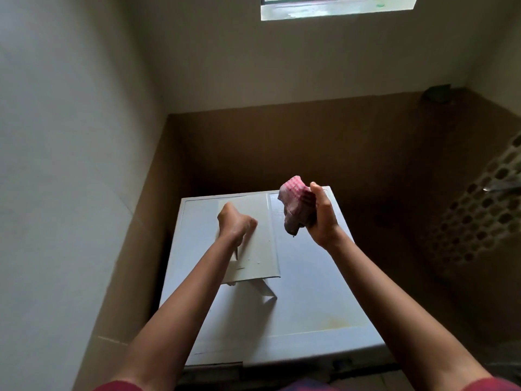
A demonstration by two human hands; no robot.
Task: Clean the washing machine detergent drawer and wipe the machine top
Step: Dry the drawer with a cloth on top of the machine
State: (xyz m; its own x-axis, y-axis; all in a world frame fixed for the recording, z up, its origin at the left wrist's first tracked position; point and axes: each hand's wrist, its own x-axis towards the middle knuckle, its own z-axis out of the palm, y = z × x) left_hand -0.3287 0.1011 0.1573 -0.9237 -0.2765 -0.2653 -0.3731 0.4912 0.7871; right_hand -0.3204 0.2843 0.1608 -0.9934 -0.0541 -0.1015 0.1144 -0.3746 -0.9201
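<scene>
A white detergent drawer (253, 244), long and flat-faced with a few small specks near its lower end, is held tilted over the left half of the washing machine top (310, 292). The drawer's lower end hangs close above the surface, and an angled white part juts out beneath it. The person's left hand (235, 221) is curled tight around the drawer's upper left side. The right hand (324, 218) grips a bunched pink-and-white checked cloth (296, 207), raised above the machine's right rear corner; the cloth's hanging end looks darker. The top is white, with a faint yellowish stain (335, 323) towards the front right. The left wall (70, 165) runs close beside the machine, while the brown lower wall (310, 148) behind it stands further back. A perforated basket (479, 215) sits well apart on the right, and a window (338, 7) opens high above.
</scene>
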